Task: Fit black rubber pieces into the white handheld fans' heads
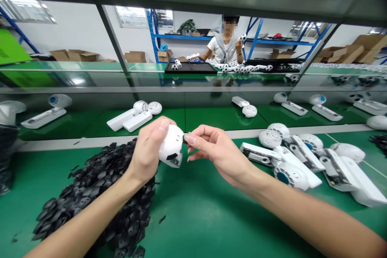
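Note:
My left hand [149, 147] is closed around a white device with a round, football-patterned head [171, 144]; one black patch shows on its lower side, and small slots are visible near its top. Between the thumb and fingertips of my right hand [208, 145] is a small black plastic piece [185, 138], at the right edge of the round head. Whether the piece touches the head or sits in it, I cannot tell. Below and left of my left hand spreads a large heap of black plastic pieces [99, 185] on the green worktop [193, 217].
Several white devices [290, 157] lie in a group at the right. Beyond a pale rail, more white devices [130, 119] rest on the green conveyor belt [199, 121]. Across the line a co-worker [225, 46] handles football-patterned devices beside a black tray [190, 67]. A dark bag [7, 157] stands far left.

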`<state>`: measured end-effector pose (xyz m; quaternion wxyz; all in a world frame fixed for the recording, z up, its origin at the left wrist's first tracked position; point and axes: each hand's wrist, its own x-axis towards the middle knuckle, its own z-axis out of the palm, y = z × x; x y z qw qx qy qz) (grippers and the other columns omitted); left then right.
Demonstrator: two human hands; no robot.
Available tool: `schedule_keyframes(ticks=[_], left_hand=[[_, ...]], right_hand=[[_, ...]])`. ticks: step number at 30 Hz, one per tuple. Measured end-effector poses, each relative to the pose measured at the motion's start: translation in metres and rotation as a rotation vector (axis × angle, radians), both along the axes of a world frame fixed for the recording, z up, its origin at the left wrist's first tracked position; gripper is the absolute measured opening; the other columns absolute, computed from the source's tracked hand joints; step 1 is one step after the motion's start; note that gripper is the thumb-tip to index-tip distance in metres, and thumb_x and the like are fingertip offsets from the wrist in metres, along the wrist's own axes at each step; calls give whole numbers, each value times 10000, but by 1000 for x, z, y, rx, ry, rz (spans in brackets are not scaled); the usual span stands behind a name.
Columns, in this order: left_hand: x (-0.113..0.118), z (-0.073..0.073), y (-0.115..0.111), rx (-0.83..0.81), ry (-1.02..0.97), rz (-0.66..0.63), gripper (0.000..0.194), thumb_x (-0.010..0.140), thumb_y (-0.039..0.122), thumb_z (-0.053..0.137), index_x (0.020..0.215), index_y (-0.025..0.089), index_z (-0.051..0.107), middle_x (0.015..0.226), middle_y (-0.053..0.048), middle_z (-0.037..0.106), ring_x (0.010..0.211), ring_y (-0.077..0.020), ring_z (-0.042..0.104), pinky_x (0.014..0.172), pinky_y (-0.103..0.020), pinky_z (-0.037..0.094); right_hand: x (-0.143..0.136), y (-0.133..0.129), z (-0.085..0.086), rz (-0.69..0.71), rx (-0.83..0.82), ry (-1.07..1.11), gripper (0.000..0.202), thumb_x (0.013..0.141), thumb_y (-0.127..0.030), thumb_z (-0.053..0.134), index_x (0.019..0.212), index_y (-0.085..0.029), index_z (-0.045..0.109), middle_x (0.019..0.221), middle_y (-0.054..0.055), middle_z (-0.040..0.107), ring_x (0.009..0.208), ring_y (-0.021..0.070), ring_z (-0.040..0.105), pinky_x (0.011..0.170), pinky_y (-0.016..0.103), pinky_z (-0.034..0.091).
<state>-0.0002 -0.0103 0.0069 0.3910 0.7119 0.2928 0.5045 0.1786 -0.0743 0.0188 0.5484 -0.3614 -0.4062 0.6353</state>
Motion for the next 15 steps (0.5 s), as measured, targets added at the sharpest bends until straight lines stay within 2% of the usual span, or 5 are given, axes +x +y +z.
schedule_keyframes(ticks=[2, 5, 10, 15], left_hand=[[-1, 3, -6, 108, -15, 61, 453, 1013, 581, 556, 784, 205, 661, 637, -29, 605, 537, -173, 506, 471, -311, 374], [-4, 8, -13, 355, 41, 148, 343, 1018, 502, 569, 853, 219, 668, 674, -16, 649, 550, -171, 545, 486, -317, 410], [-7, 17, -16, 745, 112, 187, 237, 993, 432, 582, 925, 217, 653, 666, 18, 640, 474, -121, 543, 435, -272, 395], [-7, 28, -18, 896, 188, 174, 218, 958, 412, 561, 905, 209, 619, 634, 27, 606, 465, -105, 509, 445, -250, 386]], right_hand=[[-2, -5, 2, 38, 20, 16, 398, 656, -393, 1056, 771, -173, 745, 745, -29, 722, 716, 98, 648, 657, 185, 577], [-4, -11, 6, 71, 74, 21, 376, 707, -374, 1037, 764, -167, 729, 720, -36, 700, 680, 86, 613, 637, 178, 533], [-5, -20, 11, 85, 91, -37, 371, 727, -360, 1033, 765, -169, 717, 700, -37, 695, 640, 89, 608, 632, 198, 509], [-5, -24, 11, 148, 47, 26, 446, 652, -391, 1070, 705, -166, 688, 675, -15, 726, 647, 116, 677, 666, 225, 567]])
